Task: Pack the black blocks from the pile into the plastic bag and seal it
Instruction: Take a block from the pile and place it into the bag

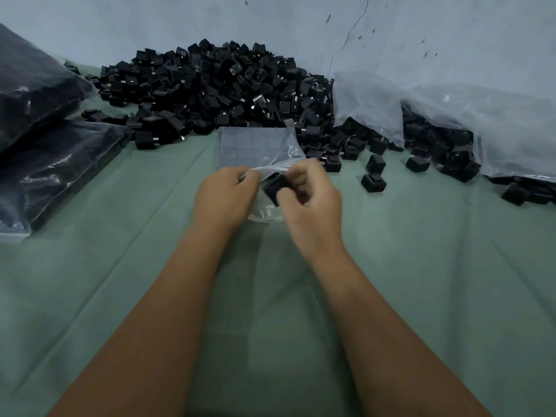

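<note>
Pinching the near edge of the plastic bag (255, 149), the left hand (224, 197) has its fingers curled over the rim, holding the mouth up off the green cloth (120, 266). Just to its right, almost touching it, the right hand (310, 203) grips one black block (276, 188) between thumb and curled fingers, right at the bag's opening. The bag stretches away from both hands toward the pile of black blocks (216, 88), its far end reaching the foot of that heap; faint dark squares show through its film, though how many lie inside cannot be told.

Beyond the right hand and further right, a few loose blocks (373, 182) sit apart on the cloth, and past them a large clear sack (451, 115) lies slumped with more blocks spilling from it. Well to the left of the left hand, filled bags (51, 145) of dark pieces are stacked one on another. A pale wall (270, 22) stands behind the pile.
</note>
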A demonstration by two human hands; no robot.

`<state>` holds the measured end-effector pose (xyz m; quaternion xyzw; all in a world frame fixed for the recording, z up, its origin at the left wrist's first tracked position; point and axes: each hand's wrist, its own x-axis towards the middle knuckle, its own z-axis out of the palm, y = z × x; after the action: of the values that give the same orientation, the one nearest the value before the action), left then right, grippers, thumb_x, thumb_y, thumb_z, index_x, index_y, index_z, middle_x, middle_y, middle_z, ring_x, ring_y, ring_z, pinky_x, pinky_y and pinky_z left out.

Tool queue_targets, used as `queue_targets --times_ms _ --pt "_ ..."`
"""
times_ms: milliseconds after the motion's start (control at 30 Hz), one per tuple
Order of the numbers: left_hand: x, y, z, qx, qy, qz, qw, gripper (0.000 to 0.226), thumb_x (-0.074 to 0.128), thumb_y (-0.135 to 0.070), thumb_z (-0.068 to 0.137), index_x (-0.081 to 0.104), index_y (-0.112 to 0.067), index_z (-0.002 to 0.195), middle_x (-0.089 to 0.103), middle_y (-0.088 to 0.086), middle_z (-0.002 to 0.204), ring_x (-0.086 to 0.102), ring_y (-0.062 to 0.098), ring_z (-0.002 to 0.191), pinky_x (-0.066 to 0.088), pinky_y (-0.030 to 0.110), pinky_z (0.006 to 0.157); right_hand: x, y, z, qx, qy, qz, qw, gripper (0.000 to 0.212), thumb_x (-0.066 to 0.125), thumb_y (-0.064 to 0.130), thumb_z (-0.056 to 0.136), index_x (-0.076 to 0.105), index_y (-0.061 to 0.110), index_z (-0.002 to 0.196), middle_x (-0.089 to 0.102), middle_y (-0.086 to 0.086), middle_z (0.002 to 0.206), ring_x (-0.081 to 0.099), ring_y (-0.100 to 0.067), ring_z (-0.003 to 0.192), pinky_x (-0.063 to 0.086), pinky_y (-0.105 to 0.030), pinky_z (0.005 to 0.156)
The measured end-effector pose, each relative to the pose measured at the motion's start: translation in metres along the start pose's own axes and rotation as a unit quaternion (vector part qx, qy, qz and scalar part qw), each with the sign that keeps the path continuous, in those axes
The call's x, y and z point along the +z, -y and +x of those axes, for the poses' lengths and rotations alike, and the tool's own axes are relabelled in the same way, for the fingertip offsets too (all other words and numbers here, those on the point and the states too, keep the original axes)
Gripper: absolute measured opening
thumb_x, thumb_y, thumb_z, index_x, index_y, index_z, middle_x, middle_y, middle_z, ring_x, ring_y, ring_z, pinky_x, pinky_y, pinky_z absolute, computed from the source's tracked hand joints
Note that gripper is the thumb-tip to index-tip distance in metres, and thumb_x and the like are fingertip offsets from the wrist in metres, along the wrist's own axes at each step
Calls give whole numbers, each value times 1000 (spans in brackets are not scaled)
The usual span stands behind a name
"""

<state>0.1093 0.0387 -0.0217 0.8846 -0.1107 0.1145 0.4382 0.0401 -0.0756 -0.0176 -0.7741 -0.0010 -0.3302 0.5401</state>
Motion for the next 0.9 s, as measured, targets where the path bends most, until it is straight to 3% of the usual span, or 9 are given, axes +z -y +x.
queue_targets --times_ms 67,133,200,267,333,500,600,800,900 --pt "4 2 -4 -14 -22 -50 998 38 48 -37 90 52 -6 68 56 9 64 47 22 63 37 38 57 5 -7 -1 24 40 -87 995 8 61 24 80 55 28 83 63 15 76 59 -6 71 51 -30 64" --pt "5 5 -5 -21 -22 -90 995 34 50 -35 93 58 -13 69 56 -3 61 49 16 64 37 33 60 4 -14 2 15 59 -249 967 6 60 31 86 59 25 88 65 11 84 60 -12 83 50 -33 67" --pt "4 6 -6 -9 -12 -115 993 25 48 -34 94 73 -28 92 65 -18 77 58 6 79 43 24 70 2 -18 4 -24 46 -357 933 14 55 34 92 63 22 91 65 7 92 55 -14 94 41 -28 64" --pt "3 6 -6 6 -11 -117 993 32 48 -31 96 67 -31 122 67 -18 107 59 3 101 44 20 86 2 -18 5 -46 36 -393 918 19 50 31 95 64 18 93 64 3 95 53 -17 96 33 -27 63" --pt "4 6 -6 15 -21 -104 994 35 49 -29 98 62 -28 131 66 -12 123 57 5 110 43 23 91 0 -17 5 -42 42 -404 913 18 47 25 95 62 16 96 64 0 95 54 -20 91 33 -28 62" --pt "4 6 -5 30 -59 -77 995 33 49 -30 98 63 -28 129 68 -9 119 57 5 102 41 22 84 -4 -6 2 -17 53 -344 937 19 46 9 81 60 15 92 62 1 88 54 -21 82 48 -35 65" --pt "3 6 -2 23 -80 -76 994 32 50 -30 98 64 -27 127 68 -8 119 58 7 104 41 22 85 -3 -7 1 -24 95 -341 935 25 47 11 81 66 19 95 62 3 98 53 -18 93 49 -33 71" --pt "2 9 2 -4 -111 -114 987 31 54 -33 96 65 -26 124 65 -16 106 54 -11 80 40 10 75 0 -14 5 -33 145 -363 920 34 47 13 88 67 15 116 58 2 119 49 -18 113 49 -35 87" --pt "2 7 0 4 -117 -114 987 31 54 -33 96 66 -26 123 66 -15 107 54 -9 87 37 4 75 2 -19 5 -43 164 -380 909 35 48 15 89 63 13 121 55 -1 123 47 -21 117 48 -37 90"
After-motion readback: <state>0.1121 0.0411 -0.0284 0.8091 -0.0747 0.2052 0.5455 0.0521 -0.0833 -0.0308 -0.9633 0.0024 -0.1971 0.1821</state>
